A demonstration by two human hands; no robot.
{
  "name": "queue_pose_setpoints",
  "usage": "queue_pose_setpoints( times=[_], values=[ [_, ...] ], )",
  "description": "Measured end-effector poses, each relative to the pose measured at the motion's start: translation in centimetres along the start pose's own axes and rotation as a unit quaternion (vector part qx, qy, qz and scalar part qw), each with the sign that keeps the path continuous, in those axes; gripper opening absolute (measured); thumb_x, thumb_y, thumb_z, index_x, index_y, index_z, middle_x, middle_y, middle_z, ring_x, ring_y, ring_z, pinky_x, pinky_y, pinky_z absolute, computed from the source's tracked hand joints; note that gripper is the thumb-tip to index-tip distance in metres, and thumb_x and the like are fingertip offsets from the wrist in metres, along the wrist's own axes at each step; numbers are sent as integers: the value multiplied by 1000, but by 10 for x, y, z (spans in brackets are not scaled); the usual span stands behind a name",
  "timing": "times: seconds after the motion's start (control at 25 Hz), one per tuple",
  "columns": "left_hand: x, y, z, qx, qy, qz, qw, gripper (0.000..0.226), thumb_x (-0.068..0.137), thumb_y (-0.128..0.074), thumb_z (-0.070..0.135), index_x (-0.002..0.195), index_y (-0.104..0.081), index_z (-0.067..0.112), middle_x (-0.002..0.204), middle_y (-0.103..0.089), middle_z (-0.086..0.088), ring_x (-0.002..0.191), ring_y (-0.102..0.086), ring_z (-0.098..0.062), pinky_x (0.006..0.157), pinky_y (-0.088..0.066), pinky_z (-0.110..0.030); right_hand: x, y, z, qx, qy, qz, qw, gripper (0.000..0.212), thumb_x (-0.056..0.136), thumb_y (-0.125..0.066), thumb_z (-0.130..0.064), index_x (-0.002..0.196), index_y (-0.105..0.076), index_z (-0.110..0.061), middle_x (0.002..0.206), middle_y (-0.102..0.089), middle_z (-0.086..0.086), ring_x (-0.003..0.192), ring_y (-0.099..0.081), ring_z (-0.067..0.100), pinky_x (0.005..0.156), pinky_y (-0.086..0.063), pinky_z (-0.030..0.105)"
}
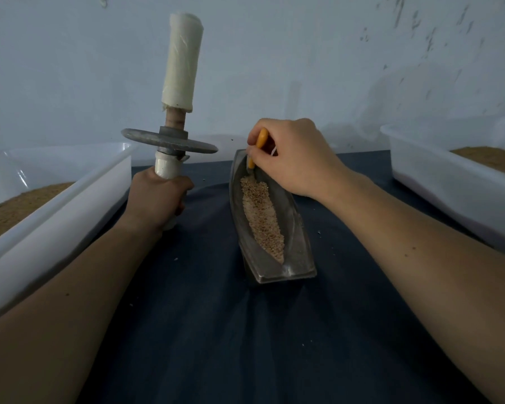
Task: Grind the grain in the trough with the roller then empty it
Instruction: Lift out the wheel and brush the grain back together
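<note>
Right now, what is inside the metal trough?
Pale grain lies along the channel of the trough. The right hand holds an orange-handled tool at its far end; the grain covers the channel floor beneath it.

The left hand wraps round the lower handle of the roller and hides most of that grip. The right hand covers much of the orange-handled tool, whose working end is too small and shaded to make out; it also hides the far tip of the trough. The left tub and right tub run off the sides, and both forearms are cut off at the bottom edge. Pale specks on the blue cloth are too small to identify.
</note>
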State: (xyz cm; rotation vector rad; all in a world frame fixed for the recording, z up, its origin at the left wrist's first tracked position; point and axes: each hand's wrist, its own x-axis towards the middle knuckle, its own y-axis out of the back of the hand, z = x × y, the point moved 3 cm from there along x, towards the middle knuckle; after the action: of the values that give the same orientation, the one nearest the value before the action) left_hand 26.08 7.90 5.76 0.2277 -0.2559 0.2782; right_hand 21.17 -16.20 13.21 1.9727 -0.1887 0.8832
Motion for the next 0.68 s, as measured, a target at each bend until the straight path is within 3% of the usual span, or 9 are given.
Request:
queue_pose_setpoints(
  times=[0.16,0.4,0.52,0.68],
  values=[
    [3,2,-3,-3,0,1,1000,21,74,-74,28,79,-64,10,56,-60,0,47,-55,-12,45,-50,-27,-3,-3,-3,-22,21,-80,996,12,98,-59,-30,98,-69,-23,84,-67,-9,77,-63,8,75,-58,38],
    [6,3,-6,-13,7,6,1000,23,71,-75,30,79,-64,11,57,-61,-1,50,-56,-14,49,-51,-29,3,7,-2,16,-5,-2,1000,11,93,-59,-30,89,-67,-26,77,-65,-15,72,-62,6,71,-58,35],
    [6,3,-6,-20,5,5,1000,21,71,-75,29,78,-64,12,57,-60,-1,50,-55,-14,49,-51,-30,0,2,0,6,-1,-8,1000,9,95,-59,-29,92,-67,-28,76,-65,-14,66,-59,4,65,-53,29],
    [6,2,-6,-22,5,0,1000,22,70,-75,29,78,-63,12,58,-60,-1,51,-55,-15,50,-51,-32,4,4,2,27,-27,-9,999,13,91,-57,-30,82,-66,-26,70,-66,-11,64,-63,5,66,-58,33]
  ],
)
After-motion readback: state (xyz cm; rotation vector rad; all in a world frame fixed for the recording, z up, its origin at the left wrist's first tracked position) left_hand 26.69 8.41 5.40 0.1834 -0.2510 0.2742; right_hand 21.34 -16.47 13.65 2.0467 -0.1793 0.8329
